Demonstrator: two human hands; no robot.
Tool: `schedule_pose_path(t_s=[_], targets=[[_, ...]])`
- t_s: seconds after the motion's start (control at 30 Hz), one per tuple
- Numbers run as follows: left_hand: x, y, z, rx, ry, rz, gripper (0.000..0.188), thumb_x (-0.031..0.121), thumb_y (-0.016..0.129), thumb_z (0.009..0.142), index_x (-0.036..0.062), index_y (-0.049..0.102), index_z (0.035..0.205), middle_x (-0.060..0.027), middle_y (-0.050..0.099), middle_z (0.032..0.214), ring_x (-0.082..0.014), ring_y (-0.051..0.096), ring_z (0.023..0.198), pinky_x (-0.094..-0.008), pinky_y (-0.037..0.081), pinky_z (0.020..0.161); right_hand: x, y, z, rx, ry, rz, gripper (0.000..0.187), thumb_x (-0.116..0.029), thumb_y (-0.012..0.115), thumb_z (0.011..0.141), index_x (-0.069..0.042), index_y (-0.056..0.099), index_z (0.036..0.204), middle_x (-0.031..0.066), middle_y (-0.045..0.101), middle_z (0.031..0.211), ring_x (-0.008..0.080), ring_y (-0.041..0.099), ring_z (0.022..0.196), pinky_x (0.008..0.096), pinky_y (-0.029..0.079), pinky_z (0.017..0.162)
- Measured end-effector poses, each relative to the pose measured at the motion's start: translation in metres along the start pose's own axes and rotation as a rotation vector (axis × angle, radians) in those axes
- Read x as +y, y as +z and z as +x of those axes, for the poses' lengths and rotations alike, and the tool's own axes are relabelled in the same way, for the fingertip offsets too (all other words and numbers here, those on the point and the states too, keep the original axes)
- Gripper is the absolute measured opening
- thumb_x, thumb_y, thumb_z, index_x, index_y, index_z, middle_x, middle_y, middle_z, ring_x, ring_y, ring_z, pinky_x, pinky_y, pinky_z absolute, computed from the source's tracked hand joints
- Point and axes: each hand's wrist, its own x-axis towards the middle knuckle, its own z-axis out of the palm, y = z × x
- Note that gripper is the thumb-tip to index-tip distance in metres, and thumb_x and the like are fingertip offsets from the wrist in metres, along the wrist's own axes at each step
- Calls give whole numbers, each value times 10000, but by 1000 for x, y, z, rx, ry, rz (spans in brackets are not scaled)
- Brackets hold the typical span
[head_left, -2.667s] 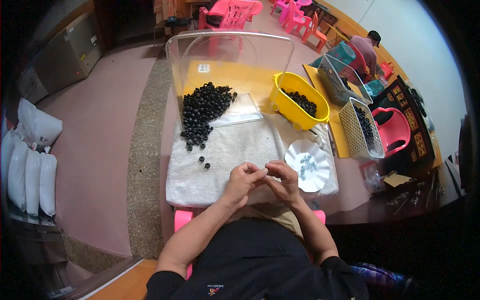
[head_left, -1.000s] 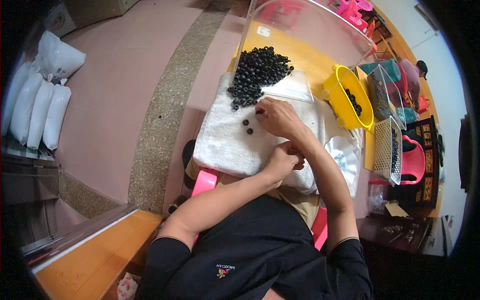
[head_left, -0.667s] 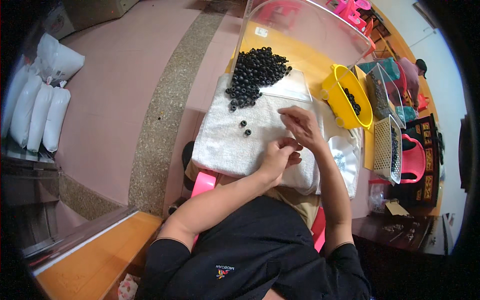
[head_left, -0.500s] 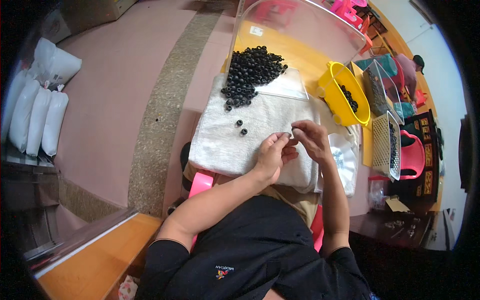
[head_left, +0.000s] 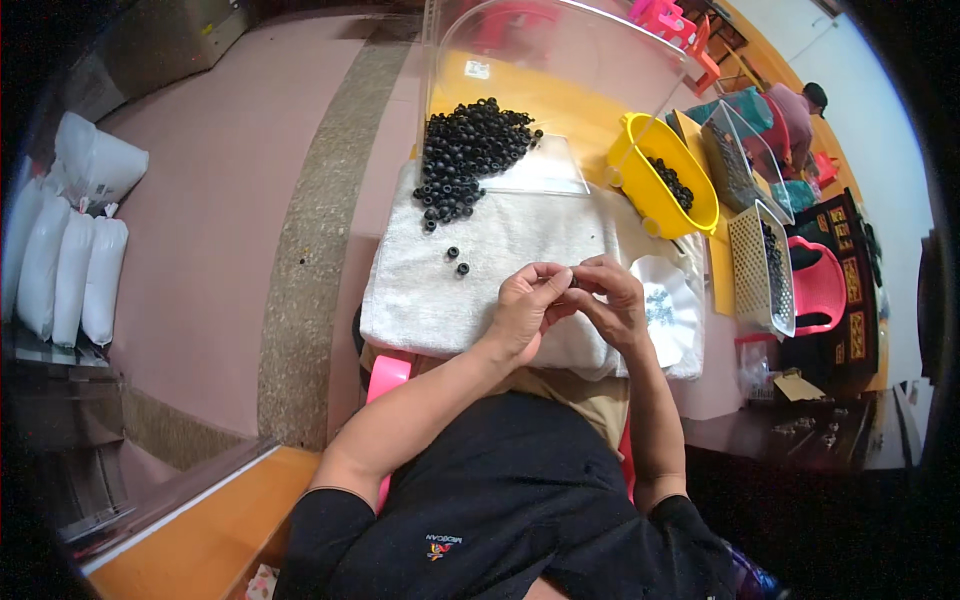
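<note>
Above the near right part of the white towel (head_left: 410, 310), my two hands meet at the fingertips. My left hand (head_left: 527, 308) is closed in a pinch on a small black round part (head_left: 573, 283), mostly hidden by the fingers. The fingers of my right hand (head_left: 615, 303) press together against the same spot; anything small between them is too hidden to make out. Two loose black round parts with holes (head_left: 458, 261) lie on the towel, left of my hands. Farther off is a heap of similar black parts (head_left: 470, 145), spilling from a clear plastic bin (head_left: 560, 180) onto the towel.
Right of my right hand lies a white fluted dish (head_left: 680, 335) with small bits in it. A yellow tub (head_left: 628, 150) holds more black parts. Beyond stand a white perforated basket (head_left: 750, 275) and a pink chair (head_left: 825, 285). Another person (head_left: 792, 115) sits at the far right.
My right hand has come down and closer to my left, so the fingertips now touch around the black part. The view has shifted slightly; the two loose parts stay on the towel.
</note>
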Motion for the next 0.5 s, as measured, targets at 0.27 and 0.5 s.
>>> schedule_pose_path(t_s=[0.27,0.5], targets=[[2,-6,5,-35,-33,102,125,123,650,908,68,596,1008,-54,659,912,-140,645,818,-294,547,780,8,-2,-6,-20,-91,123,206,46,708,806,27,639,999,109,617,901,163,623,819,256,511,699],[1,-5,6,-40,-66,117,122,88,651,900,48,615,1009,-52,663,887,-129,638,789,-286,560,760,12,-31,-33,75,-31,-75,211,32,702,808,8,668,1014,83,635,915,128,612,780,237,494,677]])
